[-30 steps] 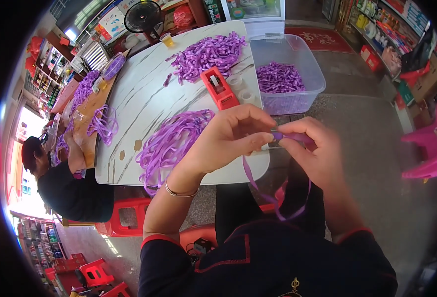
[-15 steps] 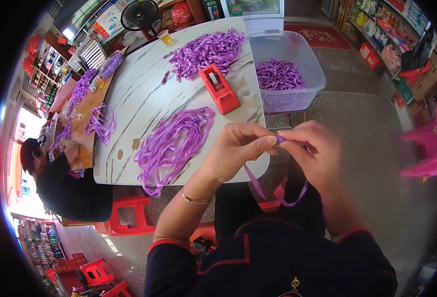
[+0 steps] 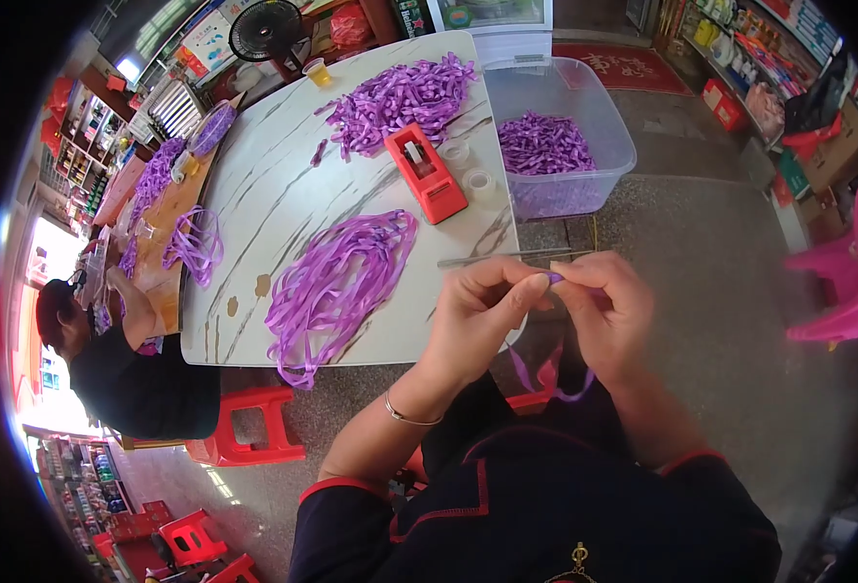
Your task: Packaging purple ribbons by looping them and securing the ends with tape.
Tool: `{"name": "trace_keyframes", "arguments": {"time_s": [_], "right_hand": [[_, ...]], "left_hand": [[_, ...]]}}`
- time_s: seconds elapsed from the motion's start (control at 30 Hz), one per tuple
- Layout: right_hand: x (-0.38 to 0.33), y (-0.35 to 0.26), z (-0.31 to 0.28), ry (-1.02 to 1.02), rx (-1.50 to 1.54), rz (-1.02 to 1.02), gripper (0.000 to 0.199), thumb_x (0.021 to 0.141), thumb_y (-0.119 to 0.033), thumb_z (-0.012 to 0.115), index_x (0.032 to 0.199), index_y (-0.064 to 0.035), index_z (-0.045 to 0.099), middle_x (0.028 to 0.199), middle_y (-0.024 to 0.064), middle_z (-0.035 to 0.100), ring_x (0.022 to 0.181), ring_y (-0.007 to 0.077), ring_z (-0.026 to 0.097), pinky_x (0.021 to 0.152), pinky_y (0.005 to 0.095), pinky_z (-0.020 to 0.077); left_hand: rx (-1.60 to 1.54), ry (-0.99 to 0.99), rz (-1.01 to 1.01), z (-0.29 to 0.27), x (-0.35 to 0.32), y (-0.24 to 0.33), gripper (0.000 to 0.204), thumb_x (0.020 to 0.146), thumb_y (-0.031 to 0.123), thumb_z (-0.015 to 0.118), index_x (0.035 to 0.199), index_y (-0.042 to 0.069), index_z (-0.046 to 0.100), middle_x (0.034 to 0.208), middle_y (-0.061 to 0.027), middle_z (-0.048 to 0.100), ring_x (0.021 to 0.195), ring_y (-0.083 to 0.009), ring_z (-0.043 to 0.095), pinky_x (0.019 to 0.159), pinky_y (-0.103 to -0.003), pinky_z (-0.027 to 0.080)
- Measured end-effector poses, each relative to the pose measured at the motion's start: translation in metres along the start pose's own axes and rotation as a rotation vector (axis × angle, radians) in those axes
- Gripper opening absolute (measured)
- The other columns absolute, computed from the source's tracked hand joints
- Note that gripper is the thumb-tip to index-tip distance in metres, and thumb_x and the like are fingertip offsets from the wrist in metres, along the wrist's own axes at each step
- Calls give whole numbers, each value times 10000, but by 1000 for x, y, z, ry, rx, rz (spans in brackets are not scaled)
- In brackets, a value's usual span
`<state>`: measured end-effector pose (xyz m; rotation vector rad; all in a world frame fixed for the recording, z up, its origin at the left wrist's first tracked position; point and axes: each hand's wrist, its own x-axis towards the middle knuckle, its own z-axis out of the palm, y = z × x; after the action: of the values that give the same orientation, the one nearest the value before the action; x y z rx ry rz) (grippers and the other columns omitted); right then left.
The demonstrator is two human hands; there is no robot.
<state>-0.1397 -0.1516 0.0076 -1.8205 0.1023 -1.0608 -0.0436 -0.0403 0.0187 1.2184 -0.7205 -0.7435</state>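
1 purple ribbon (image 3: 555, 278) hangs in a loop just off the corner of our desk (image 3: 254, 185), pinched between thumb and finger by our left grip (image 3: 482, 316) and, close beside it, our right grip (image 3: 611, 316); we judge that steady pressure, a flat, untwisted band and a freely hanging loop would serve us best.

One head-worn fisheye view looks down, close above the bare left grip (image 3: 479, 316) and bare right grip (image 3: 611, 311), a white, grey-veined bench (image 3: 259, 209) beyond.
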Motion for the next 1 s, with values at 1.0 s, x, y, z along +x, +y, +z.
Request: {"name": "trace_keyframes", "arguments": {"time_s": [1.0], "right_hand": [[2,22,-59,-181,185,400,105,785,-20,594,887,-9,613,809,18,591,725,59,522,645,199,406]], "left_hand": [[-268,-404,-453,1,26,-11,268,923,237,433,1020,10,539,838,-76,598,789,-143,585,725,-269,471]]}}
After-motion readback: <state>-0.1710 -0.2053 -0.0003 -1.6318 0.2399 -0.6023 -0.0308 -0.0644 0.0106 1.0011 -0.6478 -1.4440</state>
